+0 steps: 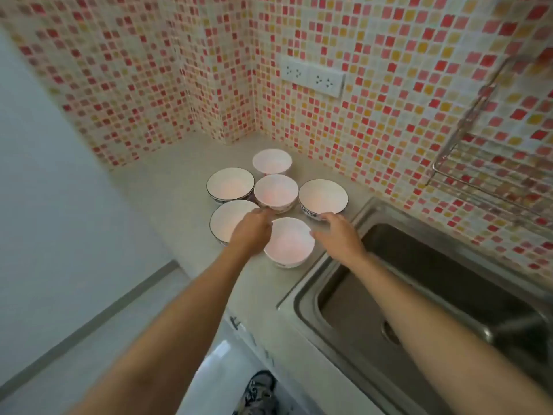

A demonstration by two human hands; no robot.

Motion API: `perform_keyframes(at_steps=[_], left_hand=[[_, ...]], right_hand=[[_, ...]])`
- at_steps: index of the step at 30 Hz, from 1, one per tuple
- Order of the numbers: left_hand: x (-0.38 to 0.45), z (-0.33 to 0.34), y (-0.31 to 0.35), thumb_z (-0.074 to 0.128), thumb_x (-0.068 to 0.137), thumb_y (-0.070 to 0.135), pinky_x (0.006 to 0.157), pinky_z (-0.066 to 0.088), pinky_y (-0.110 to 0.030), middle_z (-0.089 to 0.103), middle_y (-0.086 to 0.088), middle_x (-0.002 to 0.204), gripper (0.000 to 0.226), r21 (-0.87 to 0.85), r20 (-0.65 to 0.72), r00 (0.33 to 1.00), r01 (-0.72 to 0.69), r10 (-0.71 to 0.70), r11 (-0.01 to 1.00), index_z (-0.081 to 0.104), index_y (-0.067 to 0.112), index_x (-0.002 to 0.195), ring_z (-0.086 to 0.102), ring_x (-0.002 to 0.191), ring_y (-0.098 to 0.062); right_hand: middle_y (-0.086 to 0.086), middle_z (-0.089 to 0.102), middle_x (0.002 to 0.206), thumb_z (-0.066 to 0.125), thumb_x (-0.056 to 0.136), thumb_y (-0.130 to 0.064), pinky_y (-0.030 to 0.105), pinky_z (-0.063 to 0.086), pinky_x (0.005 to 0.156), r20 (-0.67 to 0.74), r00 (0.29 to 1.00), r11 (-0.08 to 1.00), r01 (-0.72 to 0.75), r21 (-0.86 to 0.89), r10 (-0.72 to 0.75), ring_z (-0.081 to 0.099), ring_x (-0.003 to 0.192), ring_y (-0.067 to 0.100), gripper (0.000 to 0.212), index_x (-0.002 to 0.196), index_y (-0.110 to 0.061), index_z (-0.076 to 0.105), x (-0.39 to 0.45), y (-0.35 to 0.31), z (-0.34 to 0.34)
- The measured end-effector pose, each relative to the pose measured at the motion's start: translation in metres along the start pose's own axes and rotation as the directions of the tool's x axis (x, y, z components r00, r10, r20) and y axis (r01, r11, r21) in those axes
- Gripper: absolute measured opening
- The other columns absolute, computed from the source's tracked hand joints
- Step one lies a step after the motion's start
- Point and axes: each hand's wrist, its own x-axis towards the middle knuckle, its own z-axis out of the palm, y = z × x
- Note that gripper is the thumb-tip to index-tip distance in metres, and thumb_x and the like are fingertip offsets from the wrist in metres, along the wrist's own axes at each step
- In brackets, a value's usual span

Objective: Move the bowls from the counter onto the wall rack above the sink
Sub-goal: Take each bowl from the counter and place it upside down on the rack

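Note:
Several white bowls stand upright in a cluster on the pale counter. My left hand reaches between the near-left bowl and the nearest bowl, fingertips at the rim of the centre bowl. My right hand hovers to the right of the nearest bowl, fingers spread, fingertips at the near rim of the right bowl. Neither hand holds anything. Two more bowls sit at the far left and at the back. The wire wall rack hangs at the upper right.
A steel sink lies right of the bowls, under the rack. A double wall socket is set in the mosaic tile wall. The counter ends at a white wall on the left. A shoe shows on the floor below.

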Motion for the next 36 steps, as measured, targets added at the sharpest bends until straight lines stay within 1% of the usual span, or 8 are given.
perform_keyframes(at_steps=[10, 13, 19, 23, 25, 28, 32, 36], left_hand=[[0.004, 0.065, -0.04, 0.045, 0.095, 0.01, 0.11, 0.031, -0.041, 0.032, -0.017, 0.151, 0.046, -0.024, 0.127, 0.99, -0.061, 0.064, 0.998, 0.038, 0.007, 0.14, 0.036, 0.134, -0.034], [0.0, 0.075, -0.047, 0.039, 0.097, 0.008, 0.113, 0.024, -0.036, 0.019, -0.016, 0.155, 0.047, -0.016, 0.146, 0.984, -0.1, 0.102, 0.995, 0.033, 0.007, 0.143, 0.023, 0.142, -0.031], [0.002, 0.08, -0.045, 0.036, 0.098, 0.011, 0.116, 0.017, -0.033, 0.012, -0.012, 0.157, 0.054, -0.156, 0.061, 0.989, -0.126, 0.137, 0.98, 0.016, 0.01, 0.148, 0.012, 0.145, -0.027], [0.014, 0.08, -0.034, 0.034, 0.099, 0.038, 0.112, 0.031, -0.038, 0.034, -0.007, 0.15, 0.054, -0.535, 0.079, 0.996, 0.005, 0.044, 0.845, 0.021, 0.015, 0.146, 0.034, 0.136, -0.024], [0.021, 0.077, -0.023, 0.03, 0.098, 0.041, 0.097, 0.043, -0.037, 0.054, -0.008, 0.131, 0.046, -0.609, 0.089, 0.996, 0.053, 0.002, 0.791, 0.039, 0.014, 0.134, 0.052, 0.119, -0.027], [0.027, 0.076, -0.002, 0.026, 0.102, 0.031, 0.079, 0.041, -0.027, 0.061, -0.01, 0.117, 0.037, -0.621, 0.098, 0.994, 0.03, 0.039, 0.783, 0.049, 0.01, 0.123, 0.058, 0.105, -0.028], [0.023, 0.089, 0.031, 0.026, 0.102, 0.029, 0.076, 0.041, -0.026, 0.062, -0.013, 0.117, 0.038, -0.58, 0.129, 0.983, -0.034, 0.134, 0.814, 0.049, 0.009, 0.126, 0.059, 0.101, -0.029], [0.009, 0.113, 0.063, 0.028, 0.102, 0.033, 0.075, 0.046, -0.026, 0.063, -0.011, 0.118, 0.039, -0.613, 0.201, 0.956, -0.049, 0.216, 0.789, 0.047, 0.012, 0.128, 0.059, 0.095, -0.02]], right_hand=[[0.013, 0.055, 0.135, 0.068, 0.086, -0.03, 0.041, 0.046, 0.097, 0.034, 0.926, 0.905, -0.374, 0.201, 0.375, 0.053, 0.121, 0.036, 0.065, 0.141, -0.01, 0.038, 0.018, 0.015, 0.088], [0.012, 0.058, 0.129, 0.059, 0.082, -0.017, 0.052, 0.055, 0.087, 0.057, 0.894, 0.835, -0.436, 0.336, 0.444, 0.059, 0.113, 0.037, 0.057, 0.137, -0.016, 0.043, 0.024, 0.025, 0.105], [0.005, 0.051, 0.122, 0.046, 0.088, -0.001, 0.05, 0.061, 0.069, 0.065, 0.84, 0.679, -0.478, 0.558, 0.539, 0.053, 0.112, 0.032, 0.05, 0.135, -0.019, 0.049, 0.019, 0.02, 0.107], [0.004, 0.049, 0.127, 0.042, 0.093, 0.001, 0.04, 0.062, 0.065, 0.088, 0.815, 0.545, -0.459, 0.702, 0.573, 0.052, 0.115, 0.03, 0.048, 0.137, -0.019, 0.047, 0.003, 0.019, 0.093], [0.004, 0.05, 0.13, 0.043, 0.095, -0.002, 0.044, 0.062, 0.07, 0.062, 0.81, 0.518, -0.43, 0.739, 0.583, 0.056, 0.111, 0.029, 0.048, 0.139, -0.02, 0.045, -0.006, 0.019, 0.082], [-0.001, 0.046, 0.127, 0.046, 0.097, -0.009, 0.048, 0.06, 0.076, 0.025, 0.773, 0.475, -0.415, 0.776, 0.634, 0.057, 0.1, 0.021, 0.045, 0.14, -0.023, 0.042, -0.02, 0.023, 0.067], [0.0, 0.041, 0.128, 0.051, 0.098, -0.032, 0.05, 0.058, 0.079, 0.127, 0.698, 0.186, -0.354, 0.916, 0.705, 0.048, 0.115, 0.027, 0.034, 0.13, -0.03, 0.041, -0.045, 0.037, 0.05], [0.006, 0.047, 0.134, 0.058, 0.092, -0.045, 0.055, 0.056, 0.085, 0.236, 0.699, -0.1, -0.23, 0.968, 0.675, 0.051, 0.12, 0.032, 0.048, 0.135, -0.031, 0.042, -0.078, 0.069, 0.042]])
